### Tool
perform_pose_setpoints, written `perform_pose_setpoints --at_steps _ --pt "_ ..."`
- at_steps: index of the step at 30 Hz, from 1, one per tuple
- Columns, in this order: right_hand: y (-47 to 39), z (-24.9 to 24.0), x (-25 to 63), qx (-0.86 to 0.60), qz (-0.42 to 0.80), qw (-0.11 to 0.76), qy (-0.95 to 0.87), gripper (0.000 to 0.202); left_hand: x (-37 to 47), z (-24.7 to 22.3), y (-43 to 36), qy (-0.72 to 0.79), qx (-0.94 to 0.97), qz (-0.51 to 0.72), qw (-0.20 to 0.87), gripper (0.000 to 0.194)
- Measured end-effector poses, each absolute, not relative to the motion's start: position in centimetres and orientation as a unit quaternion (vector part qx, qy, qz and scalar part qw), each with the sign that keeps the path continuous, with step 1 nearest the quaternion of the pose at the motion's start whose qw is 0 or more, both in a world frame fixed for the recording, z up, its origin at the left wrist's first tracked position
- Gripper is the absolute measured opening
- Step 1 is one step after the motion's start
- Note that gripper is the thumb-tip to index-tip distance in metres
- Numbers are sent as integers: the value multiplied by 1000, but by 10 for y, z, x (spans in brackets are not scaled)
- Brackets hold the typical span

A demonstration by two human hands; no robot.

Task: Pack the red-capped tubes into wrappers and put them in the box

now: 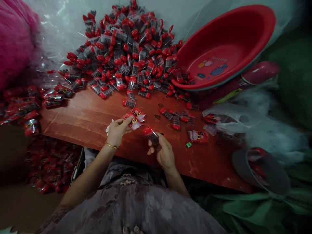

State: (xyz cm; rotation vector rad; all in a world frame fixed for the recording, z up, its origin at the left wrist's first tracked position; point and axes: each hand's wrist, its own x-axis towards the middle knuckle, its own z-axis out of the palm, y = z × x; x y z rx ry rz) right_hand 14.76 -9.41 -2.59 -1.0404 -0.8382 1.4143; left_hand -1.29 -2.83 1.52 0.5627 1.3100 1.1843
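Observation:
My left hand (118, 130) is closed on a small red printed packet (136, 117), pinched at its near left edge above the table. Just to the right, my right hand (164, 149) grips a small clear bottle (151, 136) with a red cap and dark contents, its cap pointing up and left. Something small and white (107, 130) shows by the left hand; I cannot make out what it is. Beyond the hands lies a single red-capped bottle (129, 103), in front of a large heap of similar bottles (135, 52).
A red basin (226, 48) tilts at the back right, beside a dark pink cylinder (260, 73). Several loose bottles (175, 123), a red packet (198, 136) and a grey container (262, 172) lie to the right. Filled packets (31, 127) are piled left, with more below the table (80, 125).

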Motion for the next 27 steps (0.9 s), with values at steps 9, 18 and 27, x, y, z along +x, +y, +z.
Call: perform_pose_setpoints --at_steps 9,18,27 --pt "-104 -12 170 -457 244 449 -728 35 -13 14 -31 549 225 474 650 51" --pt "-97 -10 167 -428 175 430 -775 46 -11 17 -36 548 235 467 653 49" --pt "-93 -18 164 -435 155 448 -765 46 -5 11 -45 503 249 485 671 43"
